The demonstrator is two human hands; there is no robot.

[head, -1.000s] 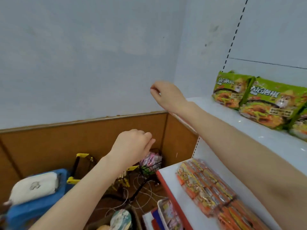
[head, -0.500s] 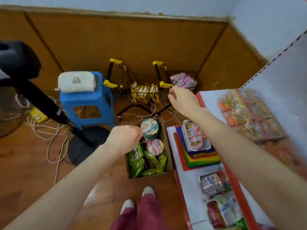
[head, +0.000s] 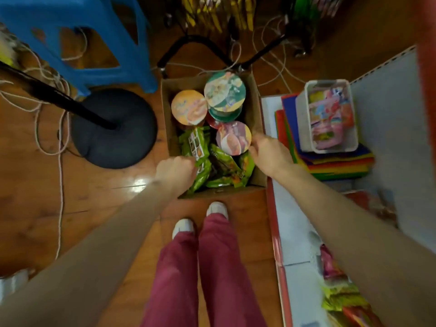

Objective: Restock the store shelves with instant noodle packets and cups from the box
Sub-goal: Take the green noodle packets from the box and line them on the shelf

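Observation:
A cardboard box point(head: 167, 107) stands on the floor in front of my feet. It holds three noodle cups with an orange lid point(head: 188, 110), a green lid point(head: 224, 90) and a pink lid point(head: 233, 138), and several green noodle packets point(head: 224, 166). My left hand point(head: 175, 171) is at the box's near left corner, its fingers curled round the edge of one green packet point(head: 198, 149). At the right wall of the box, my right hand point(head: 271, 152) has its fingers curled against the side of the pink-lidded cup. The fingertips of both hands are hidden.
A blue stool point(head: 77, 43) and a black stand with a round base point(head: 113, 128) stand left of the box, among loose cables point(head: 47, 109). On the right, the red-edged low shelf point(head: 274, 232) carries a white bin point(head: 304, 128) on stacked coloured trays, with more packets nearer.
My view has dropped from the upper shelf and wall to the box on the floor. Both hands have come down from the air into the box, left onto a packet, right onto the pink-lidded cup.

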